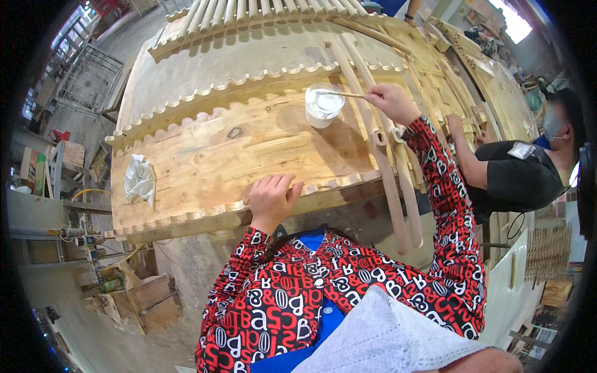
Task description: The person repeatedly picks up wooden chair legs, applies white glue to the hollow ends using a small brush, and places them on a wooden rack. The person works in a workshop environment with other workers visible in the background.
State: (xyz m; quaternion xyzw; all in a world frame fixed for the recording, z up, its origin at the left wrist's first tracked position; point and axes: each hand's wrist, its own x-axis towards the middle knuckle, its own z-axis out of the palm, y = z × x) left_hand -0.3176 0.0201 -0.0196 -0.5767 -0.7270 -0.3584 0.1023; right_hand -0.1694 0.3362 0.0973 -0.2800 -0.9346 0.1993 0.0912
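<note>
My right hand [393, 103] is closed around a thin wooden stick [352, 95]. The stick's far end reaches over the rim of a white plastic tub [323, 117] and meets the white substance inside; whether that end is a brush I cannot make out. Lying flat, my left hand [272, 198] rests on the near scalloped edge of the wooden worktop [205, 161] and holds nothing. Below my right forearm, two long rounded wooden pieces [390, 186] lie across the worktop and stick out past its near edge. Each shows a rounded, holed joint [379, 138].
A crumpled white cloth [140, 179] lies at the worktop's left. Notched wooden strips [236, 84] cross the table, and a row of round rods [249, 9] lies at the far end. At the right, a person in a dark shirt [519, 180] works with wooden parts.
</note>
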